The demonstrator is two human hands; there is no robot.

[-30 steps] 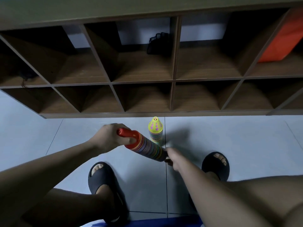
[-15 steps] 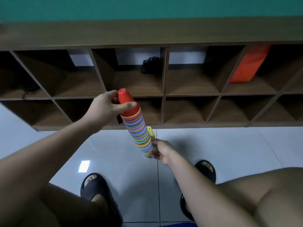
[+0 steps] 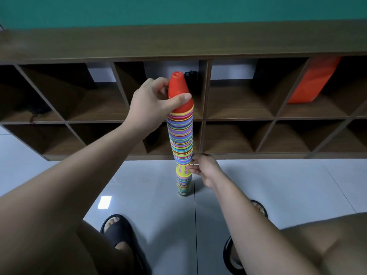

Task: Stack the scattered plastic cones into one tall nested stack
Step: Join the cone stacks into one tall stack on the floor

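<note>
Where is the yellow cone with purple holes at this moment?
In the head view, near centre, the yellow cone tops the short stack standing on the floor, directly under the long stack, with the right hand just right of it.

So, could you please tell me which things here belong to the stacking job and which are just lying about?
Job: long cone stack, short cone stack, left hand, right hand.
Lying about: shelf, orange bag, black item, slippers.

I see the lower stack [image 3: 183,184] standing on the floor [image 3: 278,187], just before the shelf's [image 3: 258,155] front edge. The upper stack [image 3: 181,135] sits over it, left hand [image 3: 153,102] at its top, right hand [image 3: 204,168] at the join. A bag [image 3: 311,80] leans in an upper right compartment.
</note>
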